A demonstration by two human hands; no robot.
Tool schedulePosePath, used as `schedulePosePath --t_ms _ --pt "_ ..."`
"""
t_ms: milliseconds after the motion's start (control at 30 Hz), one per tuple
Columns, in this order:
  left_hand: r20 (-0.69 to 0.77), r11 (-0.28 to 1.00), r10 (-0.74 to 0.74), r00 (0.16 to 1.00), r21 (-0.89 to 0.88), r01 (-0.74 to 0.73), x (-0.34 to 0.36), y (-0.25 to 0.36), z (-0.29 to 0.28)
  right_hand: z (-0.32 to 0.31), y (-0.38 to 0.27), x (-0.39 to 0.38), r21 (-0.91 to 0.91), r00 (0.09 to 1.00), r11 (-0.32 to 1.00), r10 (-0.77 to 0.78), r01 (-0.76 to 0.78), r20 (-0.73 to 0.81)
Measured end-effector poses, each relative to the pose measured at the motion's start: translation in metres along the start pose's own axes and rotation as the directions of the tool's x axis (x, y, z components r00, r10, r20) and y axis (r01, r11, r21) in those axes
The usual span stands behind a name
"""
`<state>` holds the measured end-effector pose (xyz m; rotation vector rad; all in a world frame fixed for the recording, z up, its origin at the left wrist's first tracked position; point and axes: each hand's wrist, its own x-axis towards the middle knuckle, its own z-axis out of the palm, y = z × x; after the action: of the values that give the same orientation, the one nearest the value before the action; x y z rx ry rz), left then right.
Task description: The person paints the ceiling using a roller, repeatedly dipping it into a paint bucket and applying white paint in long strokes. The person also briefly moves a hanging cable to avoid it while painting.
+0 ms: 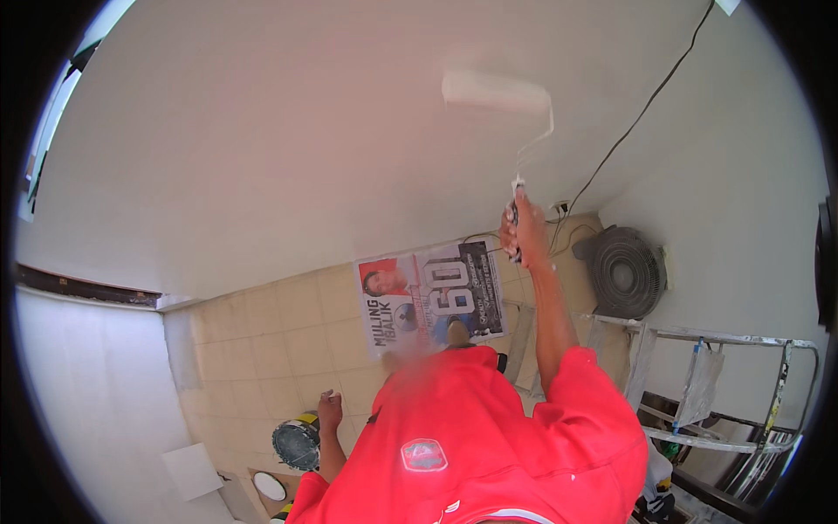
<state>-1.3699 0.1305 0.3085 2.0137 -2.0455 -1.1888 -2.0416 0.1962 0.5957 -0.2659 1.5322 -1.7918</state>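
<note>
My right hand (pixel 525 229) is raised, its fingers wrapped round the dark handle of a paint roller (pixel 496 91). The roller's white sleeve is up at the pale wall (pixel 262 148), joined to the handle by a thin bent frame. My left hand (pixel 330 410) hangs low at my side, fingers curled in, with white paint on it and nothing visible in it. Beside that hand stands a dark paint-smeared bucket (pixel 298 444) with a yellow band. White smudges of paint also show on my right hand.
A printed poster sheet (pixel 432 301) lies on the tiled floor (pixel 262 341) by my feet. To the right are a grey round fan (pixel 625 272) and a metal stepladder (pixel 729 336). A dark cable (pixel 644 109) runs down the wall to an outlet. A white round lid-like disc (pixel 269 486) is at lower left.
</note>
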Motion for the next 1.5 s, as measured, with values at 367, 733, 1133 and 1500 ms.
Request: schedulePosePath --t_ms 367,733,1133,1500 --pt "-0.005 0.998 -0.033 0.999 -0.060 0.032 0.001 0.015 0.008 0.020 -0.021 0.034 -0.196 0.992 0.975 -0.093 0.108 0.085" --pt "0.004 1.000 0.005 1.000 0.017 -0.005 -0.006 0.001 -0.011 -0.013 0.166 0.078 -0.619 0.981 0.784 0.153 -0.045 0.122" --pt "0.097 0.997 -0.079 0.992 0.003 0.080 -0.021 -0.061 0.009 0.087 0.190 -0.011 -0.047 0.958 0.961 0.276 -0.273 0.072" --pt "0.058 0.997 -0.067 0.996 -0.039 0.069 -0.012 -0.112 -0.038 0.145 0.170 0.002 -0.040 0.980 0.980 0.192 -0.194 -0.047"
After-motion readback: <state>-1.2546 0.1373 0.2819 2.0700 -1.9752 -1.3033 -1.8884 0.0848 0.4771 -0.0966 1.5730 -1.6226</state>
